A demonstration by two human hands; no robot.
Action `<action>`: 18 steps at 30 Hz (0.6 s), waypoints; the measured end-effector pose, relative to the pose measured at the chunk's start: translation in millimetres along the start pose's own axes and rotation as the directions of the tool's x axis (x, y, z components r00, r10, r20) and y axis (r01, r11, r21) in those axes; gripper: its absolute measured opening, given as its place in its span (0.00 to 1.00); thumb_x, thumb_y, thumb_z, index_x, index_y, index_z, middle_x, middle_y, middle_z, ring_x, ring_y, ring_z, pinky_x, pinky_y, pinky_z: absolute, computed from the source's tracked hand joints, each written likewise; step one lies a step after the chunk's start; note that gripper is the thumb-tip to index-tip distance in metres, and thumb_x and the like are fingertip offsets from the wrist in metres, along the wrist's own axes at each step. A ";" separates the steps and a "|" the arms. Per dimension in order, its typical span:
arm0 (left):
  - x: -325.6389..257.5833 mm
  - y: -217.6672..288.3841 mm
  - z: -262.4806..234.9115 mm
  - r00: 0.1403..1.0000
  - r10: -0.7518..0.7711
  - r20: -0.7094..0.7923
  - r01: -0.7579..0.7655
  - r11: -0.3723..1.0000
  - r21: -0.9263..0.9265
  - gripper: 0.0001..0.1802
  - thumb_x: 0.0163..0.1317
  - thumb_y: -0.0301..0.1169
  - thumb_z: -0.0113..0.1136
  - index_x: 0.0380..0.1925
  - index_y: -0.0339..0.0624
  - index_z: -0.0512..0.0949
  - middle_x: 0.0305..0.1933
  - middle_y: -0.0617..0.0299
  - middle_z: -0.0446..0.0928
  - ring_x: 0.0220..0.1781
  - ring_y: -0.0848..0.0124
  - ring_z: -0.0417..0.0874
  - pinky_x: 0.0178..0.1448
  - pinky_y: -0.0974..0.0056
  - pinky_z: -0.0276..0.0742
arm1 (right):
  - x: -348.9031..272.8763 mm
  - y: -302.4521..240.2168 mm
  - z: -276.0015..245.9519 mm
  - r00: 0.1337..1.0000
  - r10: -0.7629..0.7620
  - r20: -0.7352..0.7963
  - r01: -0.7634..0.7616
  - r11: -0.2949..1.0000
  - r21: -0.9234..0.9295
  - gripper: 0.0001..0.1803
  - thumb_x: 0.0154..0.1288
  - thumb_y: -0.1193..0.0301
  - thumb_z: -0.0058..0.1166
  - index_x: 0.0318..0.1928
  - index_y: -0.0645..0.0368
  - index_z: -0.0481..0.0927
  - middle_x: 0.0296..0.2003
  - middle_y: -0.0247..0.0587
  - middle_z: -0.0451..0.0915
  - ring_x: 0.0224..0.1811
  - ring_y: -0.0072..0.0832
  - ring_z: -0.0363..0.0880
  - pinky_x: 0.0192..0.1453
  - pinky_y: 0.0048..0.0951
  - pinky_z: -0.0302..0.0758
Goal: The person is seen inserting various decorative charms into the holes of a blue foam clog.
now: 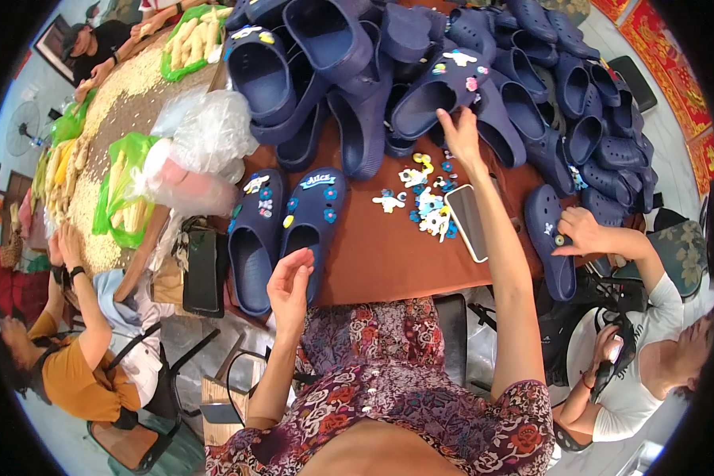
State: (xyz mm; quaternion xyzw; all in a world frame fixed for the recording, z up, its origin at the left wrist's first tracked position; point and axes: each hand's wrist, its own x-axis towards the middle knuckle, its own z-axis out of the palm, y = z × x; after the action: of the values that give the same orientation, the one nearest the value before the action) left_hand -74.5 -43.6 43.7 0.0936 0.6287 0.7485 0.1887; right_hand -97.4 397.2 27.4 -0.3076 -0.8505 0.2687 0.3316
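My right hand [462, 136] reaches forward to a navy clog [432, 99] with small charms on its toe, gripping its edge. My left hand [290, 287] is raised near the table's front edge, over the heel of a navy clog [316, 208] decorated with blue flower charms and a name banner. Its fingers are loosely bent and I see nothing in them. Beside that clog lies its matching decorated clog [254, 238]. Loose charms [430, 208] in white, blue and yellow are piled in the middle of the brown tablecloth [373, 274].
A phone [468, 222] lies under my right forearm. Many navy clogs [523, 103] are heaped at the back and right. At right, a co-worker's hand [583, 232] touches a clog [549, 238]. Plastic bags [206, 135] and a dark phone [204, 272] are at left, near other people.
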 end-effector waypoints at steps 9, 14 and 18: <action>8.9 0.4 14.8 1.000 0.026 0.004 -0.026 0.999 0.026 0.13 0.67 0.23 0.51 0.50 0.32 0.75 0.50 0.56 0.78 0.53 0.70 0.78 0.60 0.64 0.74 | -12.6 12.5 -20.1 0.970 0.041 0.238 -0.129 0.920 0.369 0.44 0.55 0.76 0.56 0.69 0.69 0.47 0.60 0.61 0.62 0.53 0.41 0.76 0.54 0.37 0.76; 11.8 3.6 27.1 0.997 0.074 0.036 -0.077 0.994 0.073 0.13 0.67 0.22 0.50 0.50 0.33 0.76 0.50 0.58 0.78 0.53 0.71 0.78 0.60 0.65 0.73 | -3.8 21.1 -34.5 0.988 0.078 -0.132 -0.077 0.997 0.017 0.22 0.57 0.77 0.50 0.54 0.64 0.70 0.48 0.54 0.73 0.39 0.37 0.80 0.46 0.34 0.76; 8.1 0.8 37.2 0.993 0.082 0.086 -0.089 0.993 0.081 0.12 0.67 0.21 0.50 0.48 0.33 0.77 0.50 0.58 0.78 0.53 0.71 0.78 0.60 0.66 0.73 | 27.8 61.5 -51.8 0.922 -0.035 -0.384 -0.044 0.980 -0.194 0.18 0.59 0.74 0.53 0.51 0.61 0.72 0.45 0.53 0.73 0.47 0.45 0.75 0.51 0.40 0.73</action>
State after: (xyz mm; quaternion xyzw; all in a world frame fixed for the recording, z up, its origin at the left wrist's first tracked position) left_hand -67.9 -6.8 50.9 0.1591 0.6471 0.7240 0.1783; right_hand -54.8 470.7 30.8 -0.3879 -0.7904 0.1173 0.4595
